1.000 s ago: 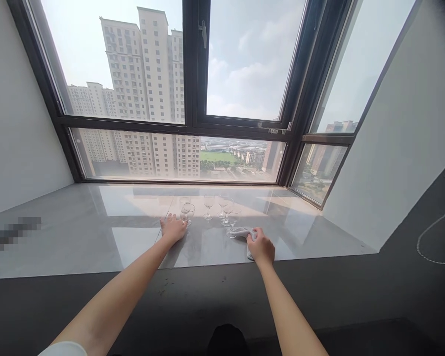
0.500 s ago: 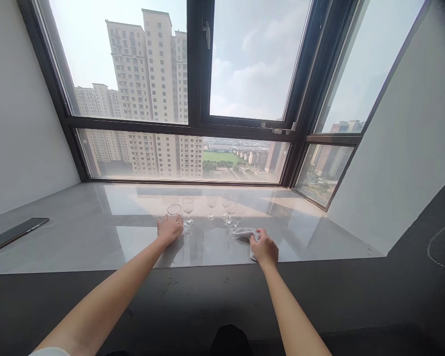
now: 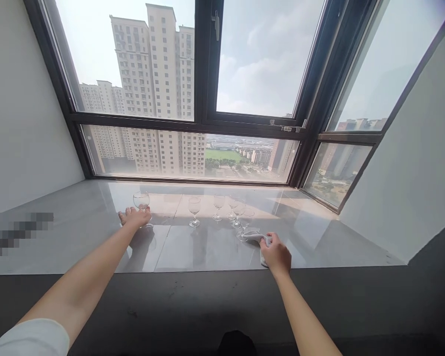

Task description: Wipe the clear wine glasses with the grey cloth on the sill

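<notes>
My left hand [image 3: 134,217] is at a clear stemmed wine glass [image 3: 141,199] on the left part of the sill. Thumb and fingers are around its lower bowl and stem, partly hiding them. A light grey cloth [image 3: 255,237] is bunched in my right hand [image 3: 277,253], near the sill's front edge. The cloth's far end lies against the foot of a clear stemmed glass [image 3: 247,213]. Between my hands stand another stemmed glass [image 3: 194,205] and a further one [image 3: 218,201], with more glasses [image 3: 239,207] clustered close to the cloth.
The glossy tiled sill [image 3: 196,252] ends in a straight front edge above a dark lower wall [image 3: 163,306]. Behind it rises a dark-framed window [image 3: 203,123]. White walls [image 3: 411,173] flank both sides. A pixelated dark patch [image 3: 18,235] covers the far left.
My left hand has moved left with the wine glass, away from the other glasses. My right hand still holds the cloth by the same glass. The view has shifted slightly.
</notes>
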